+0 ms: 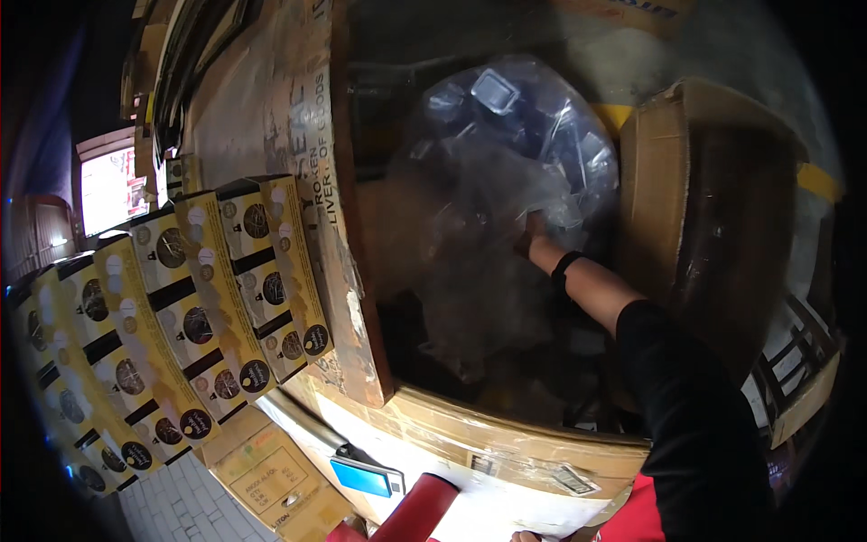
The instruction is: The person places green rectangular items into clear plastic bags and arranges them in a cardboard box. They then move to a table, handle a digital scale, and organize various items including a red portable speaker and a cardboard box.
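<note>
Reaching in from the lower right, my right arm wears a black sleeve and a dark wristband. My right hand [539,242] is closed on a crumpled clear plastic bag [492,172], its fingers partly hidden in the film. Clear plastic containers [495,91] show through the bag's far part. The bag lies inside a large, deep cardboard box [515,417], whose inside is dark. At the lower edge a sliver of skin, perhaps my left hand [525,537], shows beside the box; its fingers are mostly cut off.
Yellow-and-black printed cartons [194,316] stand in rows at left, beside a tall wooden-edged panel [348,226]. A brown carton [655,181] stands right of the bag. Below are a blue-faced flat device [361,476], a red tube-like shape [420,508] and another cardboard box [275,474].
</note>
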